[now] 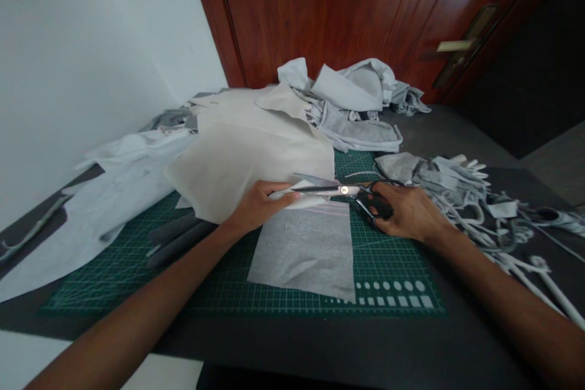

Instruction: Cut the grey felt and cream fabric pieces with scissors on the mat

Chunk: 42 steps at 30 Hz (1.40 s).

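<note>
Grey fabric point(304, 250); left fingers point(273, 186) pinching white cloth point(313, 200), right fingers point(390, 194) gripping scissors point(336, 189); pivot mark point(345, 190) illegible

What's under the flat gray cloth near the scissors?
The green mat shows along the sides and near edge of the gray cloth. What the cloth covers can't be seen.

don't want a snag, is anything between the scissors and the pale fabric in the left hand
Nothing visible: the scissors in the right hand are at the pale fabric, blades open. Fingers of the left hand sit close to the blades.
</note>
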Each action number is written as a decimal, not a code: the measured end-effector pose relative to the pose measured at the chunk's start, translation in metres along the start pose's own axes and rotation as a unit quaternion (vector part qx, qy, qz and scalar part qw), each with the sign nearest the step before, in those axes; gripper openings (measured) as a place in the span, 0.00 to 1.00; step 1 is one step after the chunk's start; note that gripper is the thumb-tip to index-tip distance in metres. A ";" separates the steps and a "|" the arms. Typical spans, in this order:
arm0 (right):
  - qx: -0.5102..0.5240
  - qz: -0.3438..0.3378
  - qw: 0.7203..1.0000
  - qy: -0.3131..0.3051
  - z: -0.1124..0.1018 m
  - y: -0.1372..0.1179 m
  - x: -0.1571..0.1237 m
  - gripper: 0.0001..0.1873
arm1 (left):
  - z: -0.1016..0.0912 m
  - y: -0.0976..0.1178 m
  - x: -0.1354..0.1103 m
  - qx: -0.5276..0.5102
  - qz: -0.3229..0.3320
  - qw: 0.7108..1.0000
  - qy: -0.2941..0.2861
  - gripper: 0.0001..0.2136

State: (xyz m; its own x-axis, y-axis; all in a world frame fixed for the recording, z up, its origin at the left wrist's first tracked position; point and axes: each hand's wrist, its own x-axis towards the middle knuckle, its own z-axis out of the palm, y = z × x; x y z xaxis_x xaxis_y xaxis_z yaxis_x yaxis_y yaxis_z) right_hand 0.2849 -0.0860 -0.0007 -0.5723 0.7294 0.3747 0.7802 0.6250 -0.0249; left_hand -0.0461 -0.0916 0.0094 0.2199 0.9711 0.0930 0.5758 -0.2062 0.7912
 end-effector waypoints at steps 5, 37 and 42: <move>-0.005 -0.013 1.000 0.011 0.002 0.000 0.000 0.11 | 0.000 -0.002 0.000 -0.028 0.025 0.999 -0.012 0.17; 0.022 -0.054 0.998 -0.009 0.005 -0.006 -0.003 0.05 | 0.001 -0.006 -0.006 0.036 -0.022 0.998 -0.042 0.17; 0.027 -0.062 0.998 -0.007 0.003 -0.007 -0.002 0.04 | 0.001 -0.006 -0.006 0.031 -0.029 0.999 -0.033 0.18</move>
State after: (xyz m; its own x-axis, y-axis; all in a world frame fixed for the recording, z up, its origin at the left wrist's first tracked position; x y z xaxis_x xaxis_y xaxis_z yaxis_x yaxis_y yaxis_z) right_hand 0.2794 -0.0911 -0.0041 -0.6678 0.6484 0.3655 0.6883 0.7249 -0.0282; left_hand -0.0500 -0.0964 0.0037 0.2360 0.9717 0.0064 0.6356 -0.1593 0.7554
